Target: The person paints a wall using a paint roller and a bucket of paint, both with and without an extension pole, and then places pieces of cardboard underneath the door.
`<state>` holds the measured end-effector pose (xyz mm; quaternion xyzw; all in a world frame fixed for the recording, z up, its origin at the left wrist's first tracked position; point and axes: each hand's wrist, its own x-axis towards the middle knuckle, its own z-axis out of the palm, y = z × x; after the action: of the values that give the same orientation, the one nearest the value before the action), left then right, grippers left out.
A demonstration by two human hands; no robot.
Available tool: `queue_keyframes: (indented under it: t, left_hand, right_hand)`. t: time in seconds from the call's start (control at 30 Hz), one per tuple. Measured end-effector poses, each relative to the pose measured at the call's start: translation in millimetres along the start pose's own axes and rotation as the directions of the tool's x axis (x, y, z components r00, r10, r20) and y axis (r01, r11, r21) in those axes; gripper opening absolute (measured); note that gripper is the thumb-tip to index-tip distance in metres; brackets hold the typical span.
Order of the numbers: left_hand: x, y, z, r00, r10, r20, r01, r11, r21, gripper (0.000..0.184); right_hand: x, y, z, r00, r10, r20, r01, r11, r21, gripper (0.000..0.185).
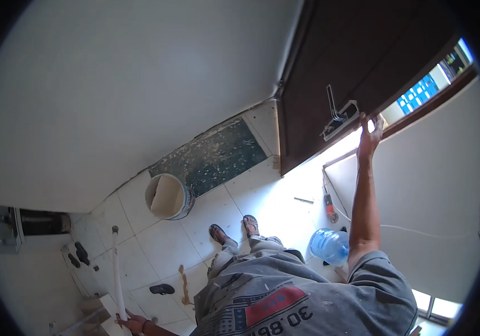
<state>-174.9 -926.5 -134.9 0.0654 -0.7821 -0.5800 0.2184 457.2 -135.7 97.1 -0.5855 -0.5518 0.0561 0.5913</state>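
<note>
My left hand [133,323] is at the bottom left, its fingers wrapped round the lower end of a long white pole [117,274]. The pole stands up from the hand and ends in a dark tip. My right arm is stretched out to the dark brown door [329,61], which stands ajar with bright light along its edge. My right hand [370,130] grips the door's edge, just beside the metal handle [336,106] and its plate. Glare partly hides its fingers.
A bucket [188,204] with a pale board inside stands beside a paint-speckled dark mat [212,154]. A blue water bottle [329,245] lies near my right side. Dark slippers [162,289], a brown strip [184,284] and a red-and-black tool [328,204] with a cable are on the tiles.
</note>
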Motion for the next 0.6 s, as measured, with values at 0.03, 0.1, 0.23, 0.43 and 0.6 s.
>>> queue_keyframes:
  t: [0.03, 0.1, 0.23, 0.43, 0.6]
  left_hand:
    - [1, 1, -4, 1.0, -0.009, -0.013, 0.009, 1.0, 0.0, 0.058]
    - [10, 5, -7, 0.98, -0.19, -0.064, 0.167, 0.95, -0.266, 0.061]
    - [12, 32, -1, 0.918, -0.389, -0.082, 0.294, 0.804, -0.518, 0.057]
    - [55, -3, 14, 0.89, -0.451, -0.065, 0.377, 0.809, -0.45, 0.052]
    - [113, -90, 49, 0.994, -0.098, 0.039, 0.088, 0.975, 0.205, 0.047]
  right_hand:
    - [-14, -11, 10, 0.997, -0.075, 0.021, 0.078, 0.966, -0.245, 0.073]
    - [-31, -8, 35, 0.994, -0.103, -0.019, 0.097, 0.972, -0.212, 0.07]
    - [-51, -22, 81, 0.993, -0.119, 0.018, 0.12, 0.974, -0.19, 0.074]
    - [-62, -30, 125, 0.992, -0.005, -0.126, -0.034, 0.952, -0.305, 0.085]
    - [-50, 5, 108, 0.98, 0.1, -0.172, -0.173, 0.853, -0.492, 0.077]
